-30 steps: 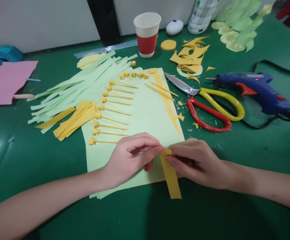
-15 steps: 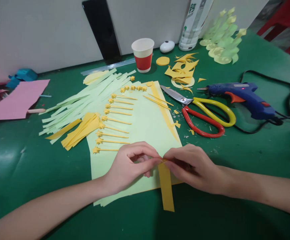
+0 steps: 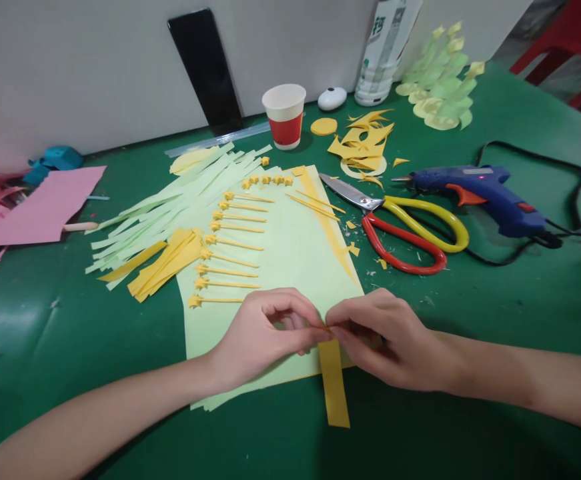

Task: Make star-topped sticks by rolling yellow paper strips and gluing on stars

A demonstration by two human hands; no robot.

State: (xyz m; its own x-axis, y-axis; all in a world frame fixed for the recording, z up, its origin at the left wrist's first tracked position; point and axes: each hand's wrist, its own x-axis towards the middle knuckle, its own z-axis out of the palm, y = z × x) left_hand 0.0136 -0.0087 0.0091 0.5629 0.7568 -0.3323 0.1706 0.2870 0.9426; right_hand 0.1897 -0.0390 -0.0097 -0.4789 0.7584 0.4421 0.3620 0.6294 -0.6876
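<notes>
Closer together than 1 second ago, left hand (image 3: 264,339) and right hand (image 3: 390,340) narrowly pinch the yellow strip (image 3: 335,387) at its top.

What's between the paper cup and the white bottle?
In the head view, a white rounded thing sits between the cup and bottle; a yellow disc lies in front.

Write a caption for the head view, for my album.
Left hand and right hand pinch a yellow paper strip near stemmed paper stars.

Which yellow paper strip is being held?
The yellow paper strip pinched by the left hand and right hand, free end nearest the camera; the piled yellow strips lie untouched.
</notes>
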